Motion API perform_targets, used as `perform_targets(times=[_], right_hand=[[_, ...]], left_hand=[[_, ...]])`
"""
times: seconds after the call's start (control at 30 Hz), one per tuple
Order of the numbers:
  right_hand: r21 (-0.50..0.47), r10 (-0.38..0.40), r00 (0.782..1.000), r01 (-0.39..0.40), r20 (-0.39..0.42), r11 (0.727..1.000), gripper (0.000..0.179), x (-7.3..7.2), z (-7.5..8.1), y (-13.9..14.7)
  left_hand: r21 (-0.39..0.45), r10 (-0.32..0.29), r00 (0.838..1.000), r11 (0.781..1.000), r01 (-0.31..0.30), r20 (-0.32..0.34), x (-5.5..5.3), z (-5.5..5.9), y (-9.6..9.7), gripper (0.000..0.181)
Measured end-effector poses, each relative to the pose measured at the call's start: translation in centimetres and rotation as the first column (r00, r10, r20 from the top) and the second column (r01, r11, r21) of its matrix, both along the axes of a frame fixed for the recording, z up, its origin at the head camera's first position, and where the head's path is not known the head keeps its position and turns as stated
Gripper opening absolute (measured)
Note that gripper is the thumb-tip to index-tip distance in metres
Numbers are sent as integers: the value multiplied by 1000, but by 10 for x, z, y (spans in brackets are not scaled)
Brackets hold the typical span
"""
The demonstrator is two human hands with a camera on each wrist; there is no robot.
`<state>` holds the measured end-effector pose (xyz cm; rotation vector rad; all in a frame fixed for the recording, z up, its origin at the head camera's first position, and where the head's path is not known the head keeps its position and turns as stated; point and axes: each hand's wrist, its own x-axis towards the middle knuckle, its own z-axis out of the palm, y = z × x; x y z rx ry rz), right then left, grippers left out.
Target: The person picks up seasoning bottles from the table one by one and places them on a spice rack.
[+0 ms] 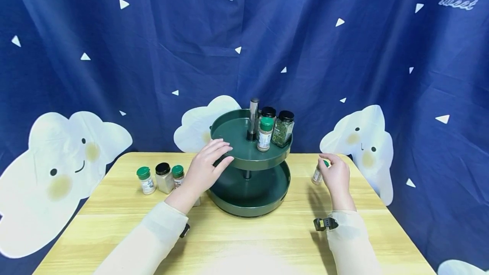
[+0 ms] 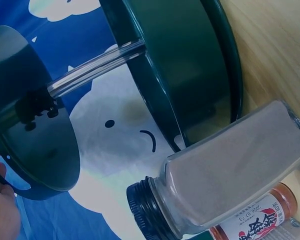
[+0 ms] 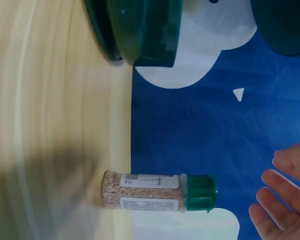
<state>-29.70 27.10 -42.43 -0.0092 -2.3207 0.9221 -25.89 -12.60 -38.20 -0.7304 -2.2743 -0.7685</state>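
Observation:
My left hand (image 1: 202,173) is at the left front rim of a dark green two-tier turntable (image 1: 248,164). Its fingers reach over the upper tray's edge and the thumb stays outside, the rim between them. In the left wrist view, part of this hand (image 2: 2,215) shows beside the rim's cutout. At the right, my right hand (image 1: 337,177) hovers around a spice bottle (image 1: 317,176) with a green cap, upright on the table. The right wrist view shows loosely bent fingers (image 3: 280,200) apart from the bottle's green cap (image 3: 201,192).
On the upper tray stand a green-capped bottle (image 1: 264,136), a black-capped herb jar (image 1: 283,130) and another black-capped jar (image 1: 268,112). Left on the table are a green-capped bottle (image 1: 146,181), a black-capped jar (image 1: 164,178) and a red-labelled bottle (image 1: 178,175). A blue curtain (image 1: 244,33) hangs behind.

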Motion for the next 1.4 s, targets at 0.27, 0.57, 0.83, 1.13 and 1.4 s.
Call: perform_targets(times=[0.27,0.57,0.83,1.13,1.4], right_hand=[[30,-17,1000,16,24,999,20,-7,-10,6],[93,-16,1000,14,25,996,19,-14,-19,9],[108,-9,1000,7,15,994,19,-16,-26,11],[127,5,1000,-3,-10,992,22,-21,-33,13],[144,0,1000,-2,14,990,24,-22,-38,15]], left_hand=[[7,-3,1000,1000,3,-13,0,0,1,34],[6,-14,999,1000,14,-34,2,0,1,33],[14,-17,1000,1000,17,-25,2,0,1,33],[9,-19,1000,1000,19,-17,1,0,0,34],[8,-10,1000,1000,10,-1,1,-1,0,34]])
